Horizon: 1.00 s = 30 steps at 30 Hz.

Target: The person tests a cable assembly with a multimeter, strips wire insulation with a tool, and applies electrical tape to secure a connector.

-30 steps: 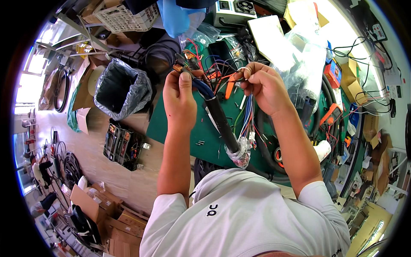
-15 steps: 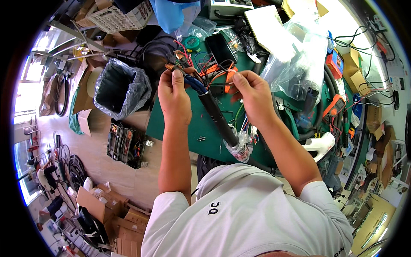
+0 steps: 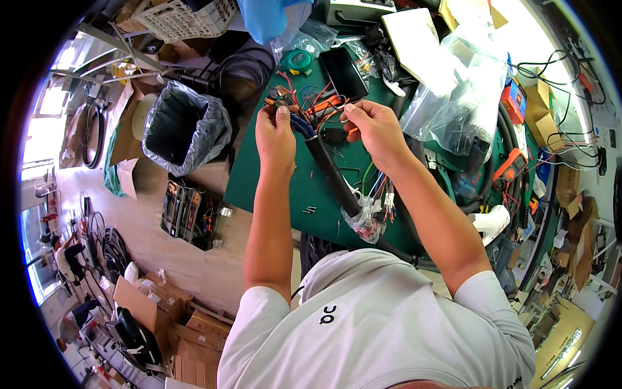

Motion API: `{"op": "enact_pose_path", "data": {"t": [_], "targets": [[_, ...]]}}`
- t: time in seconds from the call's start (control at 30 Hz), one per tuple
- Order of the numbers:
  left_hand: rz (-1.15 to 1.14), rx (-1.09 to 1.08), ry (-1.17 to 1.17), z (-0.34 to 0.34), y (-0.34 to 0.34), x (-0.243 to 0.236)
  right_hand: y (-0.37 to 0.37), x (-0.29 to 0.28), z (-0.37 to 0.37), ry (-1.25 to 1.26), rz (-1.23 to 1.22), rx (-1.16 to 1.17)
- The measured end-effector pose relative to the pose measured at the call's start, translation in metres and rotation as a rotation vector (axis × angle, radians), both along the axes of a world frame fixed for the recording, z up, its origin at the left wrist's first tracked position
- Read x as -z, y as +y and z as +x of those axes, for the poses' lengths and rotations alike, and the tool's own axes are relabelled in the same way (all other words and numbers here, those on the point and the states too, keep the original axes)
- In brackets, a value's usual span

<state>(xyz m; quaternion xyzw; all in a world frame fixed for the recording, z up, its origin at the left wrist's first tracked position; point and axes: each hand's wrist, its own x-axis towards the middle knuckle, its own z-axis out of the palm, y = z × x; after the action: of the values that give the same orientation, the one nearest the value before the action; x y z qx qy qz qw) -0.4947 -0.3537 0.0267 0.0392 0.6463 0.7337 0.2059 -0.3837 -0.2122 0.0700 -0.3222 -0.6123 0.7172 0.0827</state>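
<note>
Above a green work mat (image 3: 240, 185), my left hand (image 3: 276, 139) is closed on the loose wires (image 3: 302, 125) that fan out of a thick black sheathed cable (image 3: 330, 175). My right hand (image 3: 378, 133) pinches a thin wire from this bunch between thumb and fingertips. Blue, red, orange and black strands spread between the two hands. The cable slants toward my body, and its near end sits in clear plastic wrap (image 3: 365, 223). Beside it lie several loose white, red and blue wires (image 3: 387, 198). Several small screws (image 3: 310, 209) rest on the mat.
Beyond the wires lie a black phone (image 3: 343, 73) and a round green case (image 3: 298, 60). Clear plastic bags (image 3: 457, 97) and an orange multimeter (image 3: 510, 165) are on the right. A lined bin (image 3: 184, 129) and an open toolbox (image 3: 189, 214) stand on the floor at left.
My right hand has come slightly closer to my left, and the wire between them is less stretched out. My left hand keeps its hold on the bunch. The whole view has shifted a little.
</note>
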Motion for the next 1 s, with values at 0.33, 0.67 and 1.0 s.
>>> {"op": "enact_pose_path", "data": {"t": [0.33,0.67,1.0], "targets": [[-0.331,-0.044,0.007,-0.010,-0.014,0.066,-0.002,0.055,-0.021,-0.191,-0.103,0.031],[-0.646,0.440,0.936,0.002,-0.007,0.025,-0.001,0.062,-0.030,-0.194,-0.096,-0.054],[-0.547,0.512,0.738,-0.043,0.000,0.040,-0.003,0.066,-0.033,-0.156,-0.106,0.002]]}}
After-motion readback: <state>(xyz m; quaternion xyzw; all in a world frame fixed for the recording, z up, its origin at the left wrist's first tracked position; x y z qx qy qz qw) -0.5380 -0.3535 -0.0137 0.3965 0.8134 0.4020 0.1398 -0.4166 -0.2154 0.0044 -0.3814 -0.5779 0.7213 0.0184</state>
